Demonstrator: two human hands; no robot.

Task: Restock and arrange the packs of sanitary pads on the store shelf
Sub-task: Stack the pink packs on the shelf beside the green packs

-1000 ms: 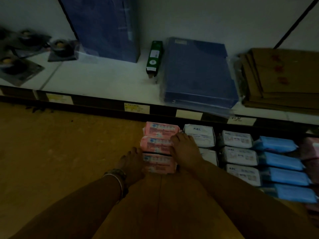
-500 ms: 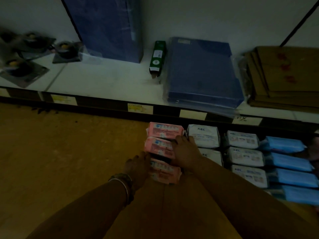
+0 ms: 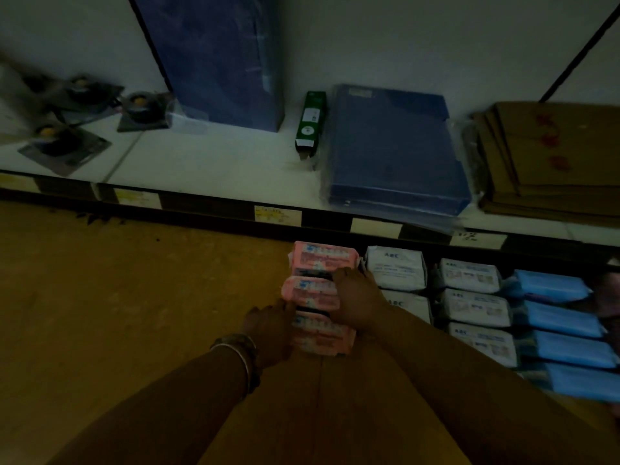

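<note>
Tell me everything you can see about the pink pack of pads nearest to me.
The nearest pink pack is a soft, puffy packet in what looks like plastic film, with blue and white print too blurred to read. It lies flat on the brown shelf, at the front of a column of three, slightly skewed against the others. The left hand touches its left end. The right hand rests on the middle pink pack just behind it.

Three pink pad packs (image 3: 321, 297) in a front-to-back row on the wooden shelf (image 3: 134, 313)
</note>
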